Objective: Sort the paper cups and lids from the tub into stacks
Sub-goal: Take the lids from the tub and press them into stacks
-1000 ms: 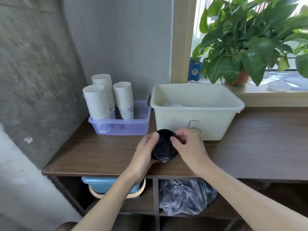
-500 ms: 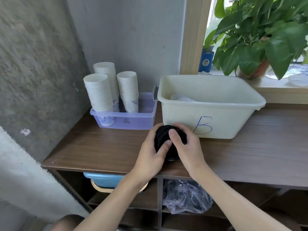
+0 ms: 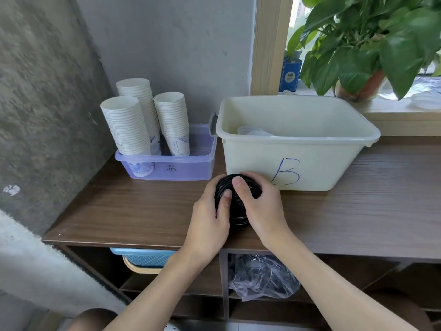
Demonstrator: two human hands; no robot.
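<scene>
A stack of black lids (image 3: pixel 237 209) stands on the wooden counter (image 3: pixel 133 211) just in front of the cream tub (image 3: pixel 310 161) marked "B". My left hand (image 3: pixel 210 223) wraps its left side with the thumb on top. My right hand (image 3: pixel 262 206) grips the right side, its thumb pressing on the top lid. Inside the tub, pale translucent lids (image 3: pixel 254 132) lie near the left wall. Three stacks of white paper cups (image 3: pixel 128 125) stand in a purple tray (image 3: pixel 191 168) at the back left.
A potted plant (image 3: pixel 372 44) and a blue box (image 3: pixel 290 75) sit on the window sill behind the tub. Below the counter are a blue basket (image 3: pixel 145 258) and a crumpled plastic bag (image 3: pixel 260 275). A grey wall closes the left side.
Both hands have carried the black lid stack forward to the tub's front wall and shifted their thumbs onto its top. The camera view has swung slightly left and closer.
</scene>
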